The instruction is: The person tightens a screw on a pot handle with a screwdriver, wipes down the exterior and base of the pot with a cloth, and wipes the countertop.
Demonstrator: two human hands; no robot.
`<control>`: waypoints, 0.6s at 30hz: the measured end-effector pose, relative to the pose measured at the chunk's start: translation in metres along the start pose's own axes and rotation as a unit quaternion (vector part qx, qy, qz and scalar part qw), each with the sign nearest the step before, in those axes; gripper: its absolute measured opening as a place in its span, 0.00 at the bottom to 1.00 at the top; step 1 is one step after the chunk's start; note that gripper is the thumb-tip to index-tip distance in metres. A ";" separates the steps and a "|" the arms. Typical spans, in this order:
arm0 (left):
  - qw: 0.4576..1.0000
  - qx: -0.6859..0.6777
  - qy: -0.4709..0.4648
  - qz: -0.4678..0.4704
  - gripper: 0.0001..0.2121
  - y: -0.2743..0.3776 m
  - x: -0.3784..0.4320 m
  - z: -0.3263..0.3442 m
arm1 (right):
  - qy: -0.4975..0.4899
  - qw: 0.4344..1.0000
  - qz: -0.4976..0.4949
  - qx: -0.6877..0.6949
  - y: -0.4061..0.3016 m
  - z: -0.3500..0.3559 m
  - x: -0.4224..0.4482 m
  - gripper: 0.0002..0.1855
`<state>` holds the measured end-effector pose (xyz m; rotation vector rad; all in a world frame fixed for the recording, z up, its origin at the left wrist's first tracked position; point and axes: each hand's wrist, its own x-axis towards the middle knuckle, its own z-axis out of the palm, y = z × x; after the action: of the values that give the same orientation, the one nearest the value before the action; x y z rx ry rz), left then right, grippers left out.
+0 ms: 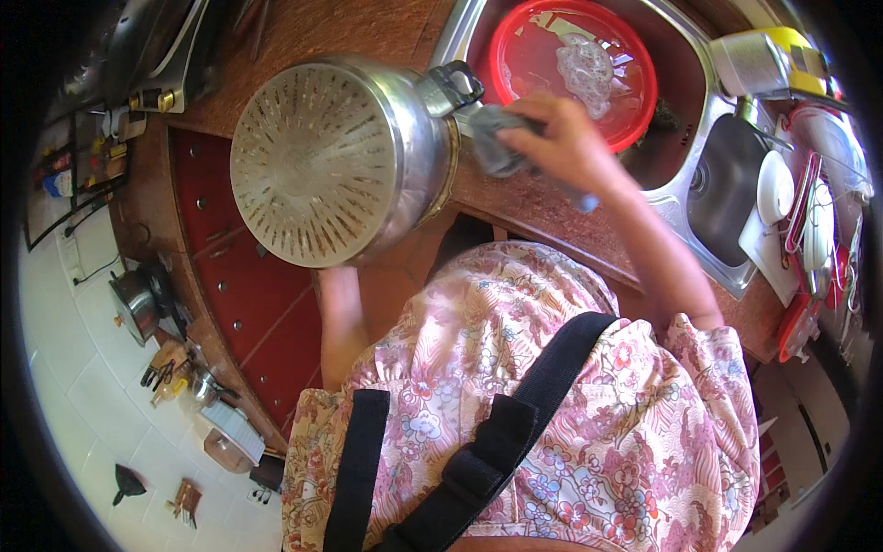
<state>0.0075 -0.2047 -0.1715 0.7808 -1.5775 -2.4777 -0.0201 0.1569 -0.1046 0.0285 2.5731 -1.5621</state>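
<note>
A large metal pot [310, 165], its streaked, stained base turned towards the camera, is tilted on its side over the counter's front edge. My left hand is hidden behind the pot; only the forearm shows below it, so its grip cannot be seen. My right hand [552, 134], slightly blurred, is closed on a grey cloth [498, 141] beside the pot's rim and black handle [452, 88]. Behind my right hand, a red basin [647, 96] with water and foam sits in the larger bowl of the steel sink.
The smaller sink bowl [724, 176] lies to the right, with a white bowl [775, 188] and other dishes beyond it. A stove [169, 90] stands at the upper left. Red cabinets [255, 276] and a counter with a lidded pot [134, 307] run along the left.
</note>
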 end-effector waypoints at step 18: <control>0.998 -0.032 -0.048 0.018 0.24 0.002 0.022 0.015 | 0.025 0.957 -0.047 -0.286 -0.009 0.096 0.037 0.09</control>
<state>-0.0188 -0.2009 -0.1728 0.6277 -1.5176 -2.5626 -0.0477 0.0663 -0.1447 -0.1155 2.9972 -0.7900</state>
